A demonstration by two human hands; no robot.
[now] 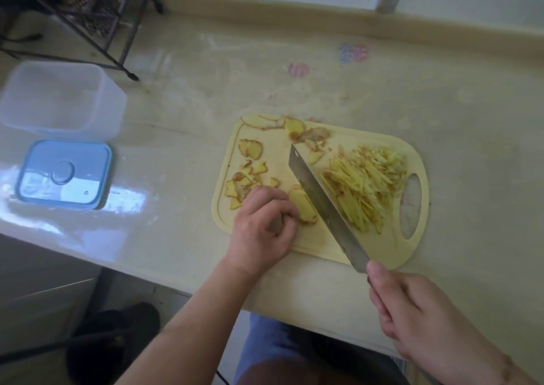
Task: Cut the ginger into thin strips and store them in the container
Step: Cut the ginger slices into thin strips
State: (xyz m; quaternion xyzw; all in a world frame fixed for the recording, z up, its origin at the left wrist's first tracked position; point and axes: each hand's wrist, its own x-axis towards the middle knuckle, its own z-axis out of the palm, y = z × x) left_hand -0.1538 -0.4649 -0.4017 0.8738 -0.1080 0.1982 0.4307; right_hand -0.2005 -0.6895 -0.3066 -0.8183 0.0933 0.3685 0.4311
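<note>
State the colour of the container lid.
Light blue lid, clearest in the head view.

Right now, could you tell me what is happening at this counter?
A person is slicing ginger on a yellow cutting board. The left hand steadies a stack of ginger slices while the right hand holds a cleaver against them. A pile of cut strips lies right of the blade, peel scraps on the left. The clear container sits open, without ginger, its blue lid beside it.
</note>
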